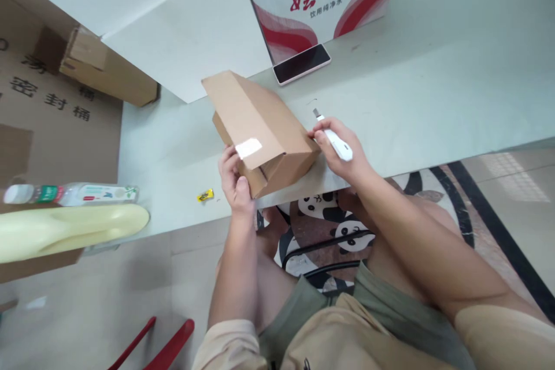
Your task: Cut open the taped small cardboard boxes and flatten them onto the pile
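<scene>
A small brown cardboard box [277, 121] rests tilted near the table's front edge, one flap raised and a piece of clear tape [248, 148] shining on it. My left hand [236, 180] grips the box's left end, thumb in front and fingers behind the flap. In my right hand [342, 147] is a white utility knife [336, 141], its short blade out and pointing away from me. The fingertips of that hand are at the box's right side; whether they press on it I cannot tell.
Behind the box lie a phone [302, 64] and a white-and-red carton [321, 6]. A yellow wrapper [205, 195] is left of my left hand. Farther left are a plastic bottle [73, 193], a pale yellow curved object [73, 230] and large cardboard boxes [69, 127]. Red legs [169, 350] show below.
</scene>
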### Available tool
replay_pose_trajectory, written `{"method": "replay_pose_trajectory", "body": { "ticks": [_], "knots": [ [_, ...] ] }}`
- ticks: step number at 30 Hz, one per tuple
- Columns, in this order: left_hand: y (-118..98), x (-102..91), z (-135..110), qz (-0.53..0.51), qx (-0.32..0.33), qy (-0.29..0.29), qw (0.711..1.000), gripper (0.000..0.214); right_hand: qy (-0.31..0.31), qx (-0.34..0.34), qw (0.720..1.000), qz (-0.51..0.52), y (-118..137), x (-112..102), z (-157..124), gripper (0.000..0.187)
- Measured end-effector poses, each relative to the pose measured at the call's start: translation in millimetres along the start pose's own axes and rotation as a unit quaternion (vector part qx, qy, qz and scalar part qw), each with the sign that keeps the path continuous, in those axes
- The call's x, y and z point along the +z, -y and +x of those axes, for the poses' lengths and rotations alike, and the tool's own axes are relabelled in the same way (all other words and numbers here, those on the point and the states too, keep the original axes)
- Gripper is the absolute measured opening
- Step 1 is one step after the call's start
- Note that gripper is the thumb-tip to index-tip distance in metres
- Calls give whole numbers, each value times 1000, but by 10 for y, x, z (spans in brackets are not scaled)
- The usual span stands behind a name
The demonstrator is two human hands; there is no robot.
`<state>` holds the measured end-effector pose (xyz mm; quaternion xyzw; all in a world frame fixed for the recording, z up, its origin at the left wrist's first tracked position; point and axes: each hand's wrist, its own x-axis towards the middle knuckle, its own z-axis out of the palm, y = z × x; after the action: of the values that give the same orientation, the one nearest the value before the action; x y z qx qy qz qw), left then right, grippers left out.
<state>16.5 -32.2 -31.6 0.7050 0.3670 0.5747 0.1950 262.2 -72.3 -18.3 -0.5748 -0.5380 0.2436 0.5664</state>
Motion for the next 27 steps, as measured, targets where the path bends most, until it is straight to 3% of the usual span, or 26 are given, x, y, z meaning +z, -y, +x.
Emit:
{"method": "replay_pose_trajectory", "body": {
  "ticks": [5,9,12,14,18,21,27],
  "knots": [
    [168,-203,-34,-144,-180,-29,973,46,29,13,999,-30,48,35,-37,29],
    [192,-250,-22,-224,-255,98,936,72,18,26,999,24,9,63,-96,48],
    [180,-187,-30,-191,-279,168,926,83,0,-6,1000,30,-136,59,-120,59],
    [169,-123,-45,-168,-292,184,924,82,-2,-10,1000,21,-258,48,-120,58],
    [124,-41,-38,-151,-317,152,924,81,43,17,998,50,-386,41,-105,48],
    [71,-50,11,-167,-351,134,912,87,71,44,992,96,-299,35,-103,51],
    [26,-88,95,-170,-366,91,911,94,-1,138,990,41,-34,-16,-116,70]
  ]
}}
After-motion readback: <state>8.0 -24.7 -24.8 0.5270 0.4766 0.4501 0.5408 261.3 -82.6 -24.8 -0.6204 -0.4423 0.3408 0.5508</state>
